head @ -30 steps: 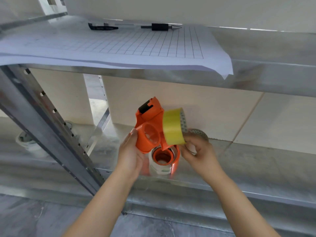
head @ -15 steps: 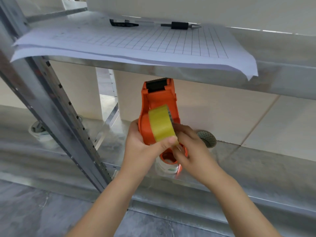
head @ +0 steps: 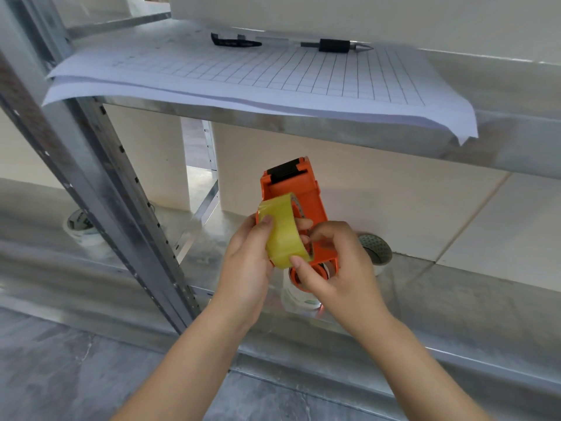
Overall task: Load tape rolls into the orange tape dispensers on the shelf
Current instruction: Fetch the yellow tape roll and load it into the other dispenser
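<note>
held above the lower shelf, the yellow tape roll sits pinched against the orange dispenser by left hand and right hand; light, rigid, probably slick-faced, so best gripped by its edges.

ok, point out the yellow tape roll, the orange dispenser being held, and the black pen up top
yellow tape roll (head: pixel 283 235), head view, outer band
orange plastic tape dispenser (head: pixel 299 185), head view, upper body
black pen (head: pixel 334 45), head view, grip

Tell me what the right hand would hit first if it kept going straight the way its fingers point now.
The right hand points left, and its fingers already touch the yellow tape roll against the orange dispenser. So likely the roll first, then the left hand behind it; depth is unclear.
</note>
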